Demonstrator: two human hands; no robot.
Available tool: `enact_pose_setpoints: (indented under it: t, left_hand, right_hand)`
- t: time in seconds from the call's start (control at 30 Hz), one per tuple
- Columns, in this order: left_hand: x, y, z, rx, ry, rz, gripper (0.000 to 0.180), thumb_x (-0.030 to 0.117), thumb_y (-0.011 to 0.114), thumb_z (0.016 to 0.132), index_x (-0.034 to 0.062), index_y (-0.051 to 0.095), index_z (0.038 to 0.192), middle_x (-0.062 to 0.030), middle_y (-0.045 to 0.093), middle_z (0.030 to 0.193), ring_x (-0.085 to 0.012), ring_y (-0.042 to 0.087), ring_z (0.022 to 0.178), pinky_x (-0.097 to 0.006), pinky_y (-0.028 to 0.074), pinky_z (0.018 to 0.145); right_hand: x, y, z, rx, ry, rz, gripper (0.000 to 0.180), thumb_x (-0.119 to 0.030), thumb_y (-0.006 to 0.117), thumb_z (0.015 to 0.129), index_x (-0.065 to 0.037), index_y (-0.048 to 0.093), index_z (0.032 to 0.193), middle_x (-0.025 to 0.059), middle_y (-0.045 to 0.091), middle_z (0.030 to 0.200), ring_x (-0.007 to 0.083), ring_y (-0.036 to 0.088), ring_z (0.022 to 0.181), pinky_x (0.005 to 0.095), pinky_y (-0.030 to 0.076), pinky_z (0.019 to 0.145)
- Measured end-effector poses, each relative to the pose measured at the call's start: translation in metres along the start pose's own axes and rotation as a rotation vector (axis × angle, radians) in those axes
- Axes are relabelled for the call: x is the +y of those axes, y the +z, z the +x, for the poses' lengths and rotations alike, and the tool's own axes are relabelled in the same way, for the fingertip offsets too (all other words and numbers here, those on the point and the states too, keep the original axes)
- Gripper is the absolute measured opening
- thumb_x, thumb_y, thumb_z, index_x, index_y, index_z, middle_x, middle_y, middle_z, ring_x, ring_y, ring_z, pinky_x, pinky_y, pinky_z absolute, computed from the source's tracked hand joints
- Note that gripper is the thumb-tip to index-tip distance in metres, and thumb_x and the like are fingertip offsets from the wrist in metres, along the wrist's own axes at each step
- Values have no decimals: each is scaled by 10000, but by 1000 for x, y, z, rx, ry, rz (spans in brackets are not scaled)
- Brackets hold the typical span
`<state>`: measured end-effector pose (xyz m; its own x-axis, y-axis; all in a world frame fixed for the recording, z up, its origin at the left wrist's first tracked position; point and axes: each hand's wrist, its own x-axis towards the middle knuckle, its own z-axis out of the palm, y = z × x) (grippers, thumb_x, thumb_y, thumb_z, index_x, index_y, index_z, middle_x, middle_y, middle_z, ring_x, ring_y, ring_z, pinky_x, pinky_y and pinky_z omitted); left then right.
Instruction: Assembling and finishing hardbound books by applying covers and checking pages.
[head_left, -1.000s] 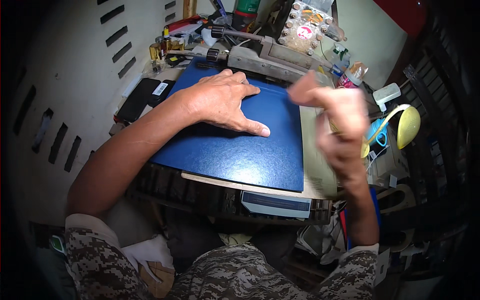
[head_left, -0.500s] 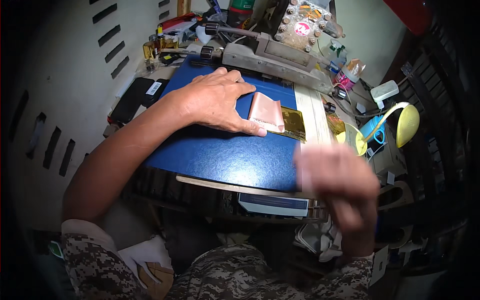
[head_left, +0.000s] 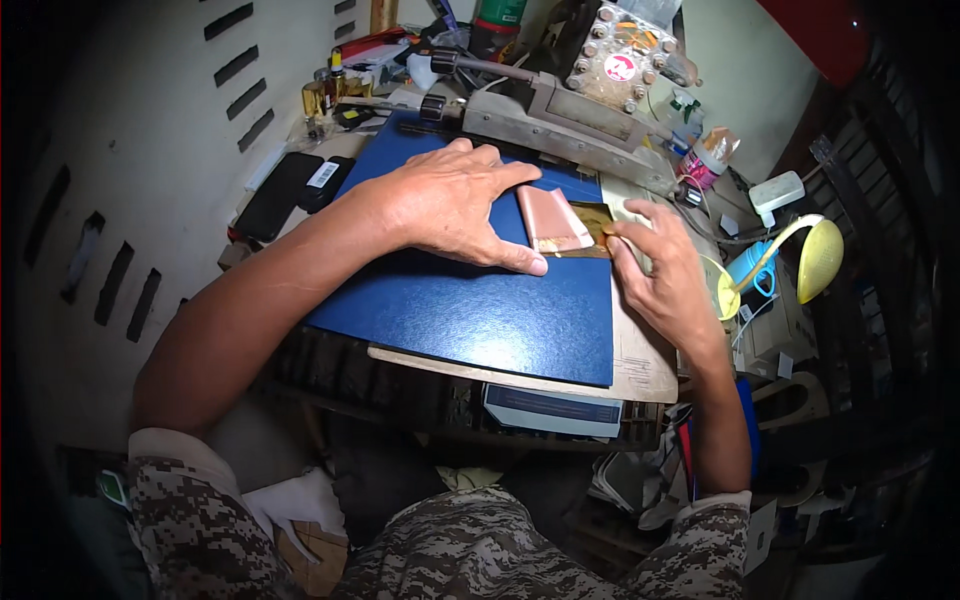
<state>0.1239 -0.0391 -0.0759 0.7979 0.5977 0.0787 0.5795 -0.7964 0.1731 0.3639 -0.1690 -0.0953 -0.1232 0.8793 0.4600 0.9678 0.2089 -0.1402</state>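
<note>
Two bare hands rested on a blue mat (head_left: 470, 310) on the crowded bench: the left hand (head_left: 450, 205) lay flat with fingers spread, pressing the near edge of a pinkish-brown sheet (head_left: 553, 220). The right hand (head_left: 665, 270) had its fingertips (head_left: 615, 236) together on a dark gold strip (head_left: 595, 225) beside that sheet, but they hid its edge. Behind sat a grey metal machine (head_left: 560, 115), its far parts too cluttered to make out.
</note>
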Motion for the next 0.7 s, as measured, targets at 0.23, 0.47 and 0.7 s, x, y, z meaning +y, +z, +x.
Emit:
enact_pose_setpoints:
  t: [0.23,0.47,0.7]
  left_hand:
    - [-3,4,3,5,46,20,918,762,675,751,126,556,1402,-166,584,1263,-323,533,1146,-439,453,1015]
    - [2,-1,2,-18,45,-30,827,711,716,757,144,594,1345,-173,585,1279,-329,529,1159,-455,448,1013]
    - [1,-1,5,-54,92,-130,659,604,760,781,127,630,1217,-173,591,1301,-347,533,1163,-480,444,1005]
  right_hand:
    - [-6,-6,0,28,0,-18,147,-101,632,928,5,693,1010,138,629,1139,264,603,952,354,495,832]
    - [-5,1,1,-14,17,67,131,-81,654,905,26,698,968,115,651,1064,235,603,886,328,493,763]
    - [12,5,-6,45,128,215,140,-97,660,887,33,698,921,118,654,1047,240,610,885,337,503,785]
